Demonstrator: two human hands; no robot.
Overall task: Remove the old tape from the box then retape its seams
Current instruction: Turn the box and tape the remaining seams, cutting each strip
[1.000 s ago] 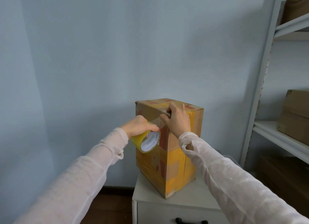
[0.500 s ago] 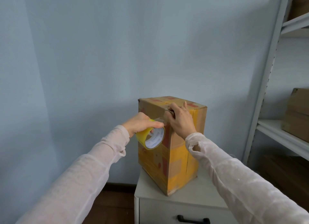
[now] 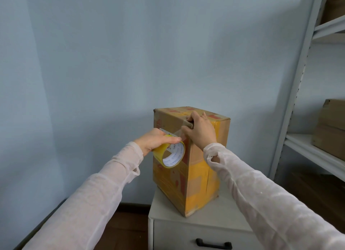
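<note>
- The left hand [image 3: 155, 140] gripped a yellow tape roll [image 3: 172, 154], its fingers curled over the outer rim and the white core facing the camera.
- A clear strip of tape [image 3: 176, 132] ran from the roll up to the right hand [image 3: 200, 132].
- The right hand's fingers were curled over the top near edge of the box [image 3: 197, 179], with the thumb down on the strip at the corner.
- The roll hung just beside the box's left face, near its upper part.
- The tall cardboard box, patched with yellow and red, stood upright with one corner towards the camera on a small white cabinet [image 3: 168, 212] that had a black drawer handle [image 3: 213, 244].
- A pale blue wall [image 3: 130, 54] rose behind.
- To the right stood a white shelf unit [image 3: 298, 93] holding brown cartons [image 3: 330, 130].
</note>
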